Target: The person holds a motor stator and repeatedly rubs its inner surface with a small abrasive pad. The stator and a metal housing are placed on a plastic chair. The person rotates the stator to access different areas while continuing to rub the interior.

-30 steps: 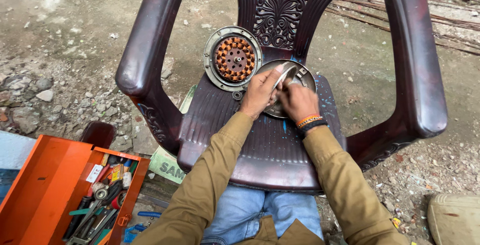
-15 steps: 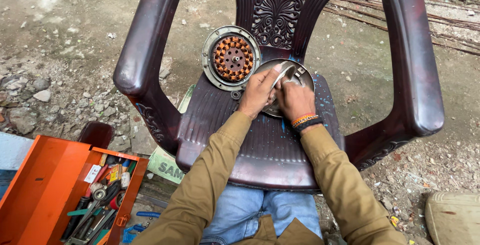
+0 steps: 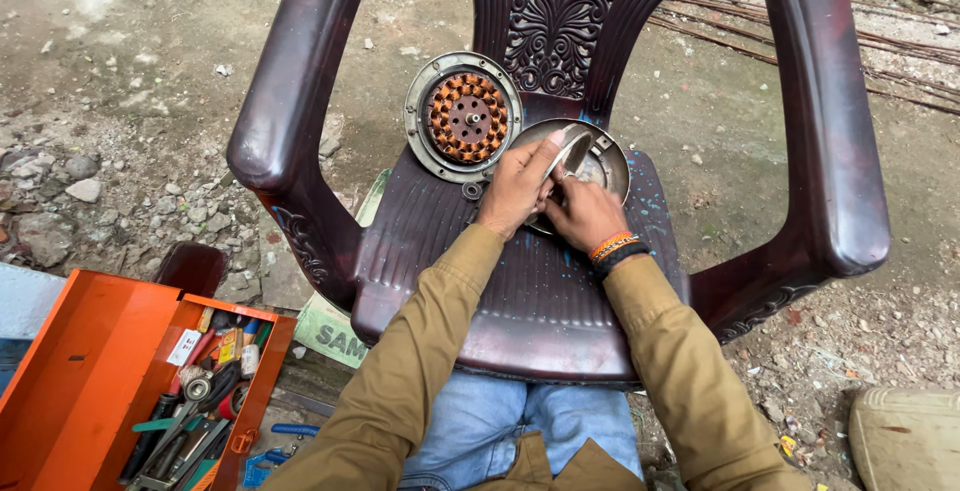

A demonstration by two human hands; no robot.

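Outdoor repair spot: gravel ground (image 3: 120,101), toolbox (image 3: 110,381)

I see soft, even daylight from overhead, with only faint shadows under the chair (image 3: 540,291). Focus is sharp throughout. Its glossy arms show mild glare, and straight lines bend slightly at the edges.

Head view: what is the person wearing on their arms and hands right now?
Both arms are in long mustard-tan fabric sleeves with plain cuffs: left sleeve, right sleeve. The left hand is bare, with no glove or band showing. The right hand is bare too; its wrist carries an orange thread band beside a black band.
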